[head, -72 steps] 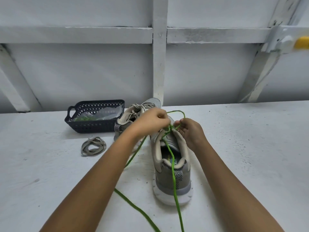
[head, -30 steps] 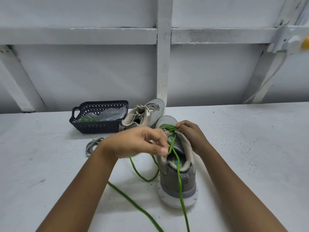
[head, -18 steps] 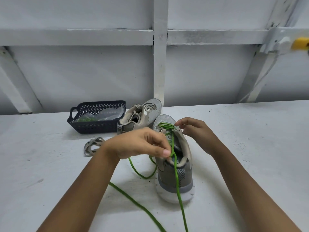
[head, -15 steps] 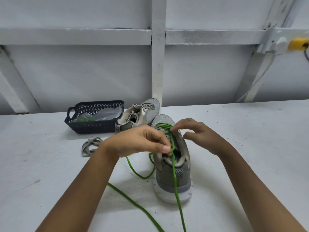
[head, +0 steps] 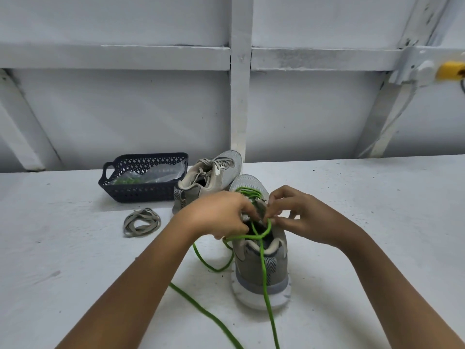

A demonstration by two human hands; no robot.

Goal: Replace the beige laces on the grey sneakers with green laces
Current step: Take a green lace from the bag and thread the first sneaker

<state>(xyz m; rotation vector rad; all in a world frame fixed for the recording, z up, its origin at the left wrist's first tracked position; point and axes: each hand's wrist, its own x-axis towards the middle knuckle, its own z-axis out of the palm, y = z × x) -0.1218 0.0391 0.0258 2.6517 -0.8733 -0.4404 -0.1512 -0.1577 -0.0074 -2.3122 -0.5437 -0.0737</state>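
Both hands are meeting over the near grey mesh sneaker (head: 261, 273), its heel facing us on the white table (head: 75, 260). The left hand (head: 221, 215) is pinching the bright green cord lace (head: 263, 268), and the right hand (head: 302, 217) is pinching its loop by the tongue. Two green tails are trailing near. Far left, a second grey sneaker with beige laces (head: 214, 175) is sitting beside a dark plastic lattice basket (head: 143, 190), and a coiled beige lace (head: 142, 222) is lying nearer.

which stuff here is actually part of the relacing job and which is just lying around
Part of the job:
- near sneaker, with the green lace going into it
- far sneaker, beige laces not yet removed
- plastic bag holding something green, in the dark basket

Just lying about:
- loose beige lace, coiled on the table
- yellow fitting on the wall
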